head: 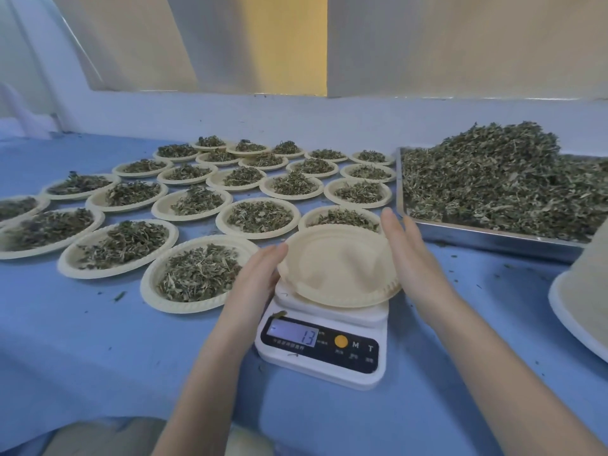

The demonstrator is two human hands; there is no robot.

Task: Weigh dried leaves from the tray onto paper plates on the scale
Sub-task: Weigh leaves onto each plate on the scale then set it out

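An empty paper plate [340, 266] sits tilted on the white scale [324, 337], its near-right rim low on the platform and its far-left side raised. My left hand [260, 274] lies against the plate's left rim with straight fingers, grasping nothing. My right hand [409, 255] stands edge-on just beside the plate's right rim, fingers straight and released; whether it touches the rim I cannot tell. The scale's display [292, 335] reads 13. A few leaf crumbs lie on the scale body.

The metal tray [487, 236] stands to the right on the blue worktop [98, 340], heaped with dried leaves [493, 182], the pile highest toward the far side. To the left and behind the scale, many filled plates [197, 273] lie in rows, each carrying a small mound of leaves, rims touching or close together. A stack of unused plates [582, 301] shows at the right edge, partly cut off. Loose leaf bits are scattered over the worktop.
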